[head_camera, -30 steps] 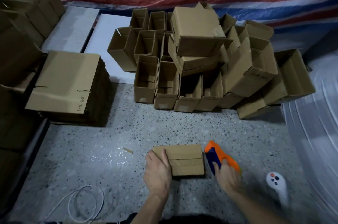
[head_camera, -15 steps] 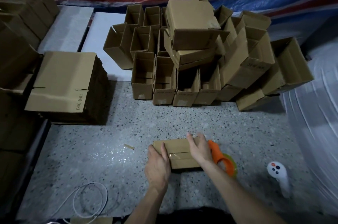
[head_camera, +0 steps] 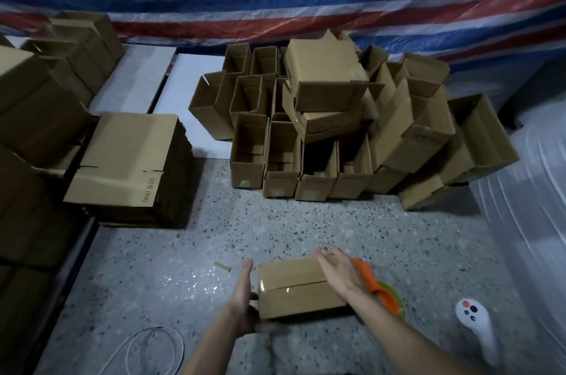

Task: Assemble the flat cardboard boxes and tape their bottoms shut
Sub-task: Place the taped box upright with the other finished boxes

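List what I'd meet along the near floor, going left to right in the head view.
white cable → left hand → cardboard box → right hand, resting on the box's right end → orange tape dispenser → white controller

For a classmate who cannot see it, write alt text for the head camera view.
A person's left hand and right hand steady a cardboard box on a speckled floor, an orange tape dispenser beside it. Behind lie assembled boxes and a stack of flat ones.
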`<action>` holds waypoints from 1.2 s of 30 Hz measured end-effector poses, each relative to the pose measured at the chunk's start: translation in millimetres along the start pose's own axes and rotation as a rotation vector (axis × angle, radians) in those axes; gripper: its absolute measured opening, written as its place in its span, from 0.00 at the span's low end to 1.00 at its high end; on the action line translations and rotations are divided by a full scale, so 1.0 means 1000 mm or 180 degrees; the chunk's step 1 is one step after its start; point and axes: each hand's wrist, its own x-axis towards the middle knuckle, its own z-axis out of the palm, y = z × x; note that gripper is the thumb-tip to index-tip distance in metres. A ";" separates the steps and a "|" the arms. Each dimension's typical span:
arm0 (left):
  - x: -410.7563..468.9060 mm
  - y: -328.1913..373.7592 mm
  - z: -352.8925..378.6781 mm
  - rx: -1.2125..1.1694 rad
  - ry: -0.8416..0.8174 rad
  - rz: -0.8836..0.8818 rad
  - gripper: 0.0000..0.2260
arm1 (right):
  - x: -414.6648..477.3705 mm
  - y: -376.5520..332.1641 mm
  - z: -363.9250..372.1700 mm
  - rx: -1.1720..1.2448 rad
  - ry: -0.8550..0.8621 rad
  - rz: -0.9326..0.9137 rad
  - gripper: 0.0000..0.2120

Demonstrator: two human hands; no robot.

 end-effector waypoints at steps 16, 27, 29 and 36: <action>0.004 -0.012 -0.042 0.1015 0.0791 0.3038 0.53 | 0.005 -0.036 0.032 0.0285 0.0169 -0.0850 0.36; 0.036 -0.003 -0.065 0.0892 0.2739 0.3018 0.50 | 0.000 -0.052 0.074 0.0288 -0.0636 -0.0805 0.20; 0.037 0.020 -0.064 0.0953 0.2800 0.2982 0.50 | 0.005 -0.050 0.071 0.0275 -0.0578 -0.0773 0.19; 0.054 0.093 -0.061 0.0521 0.2764 0.2984 0.51 | 0.016 -0.058 0.056 0.0543 -0.0158 -0.0693 0.13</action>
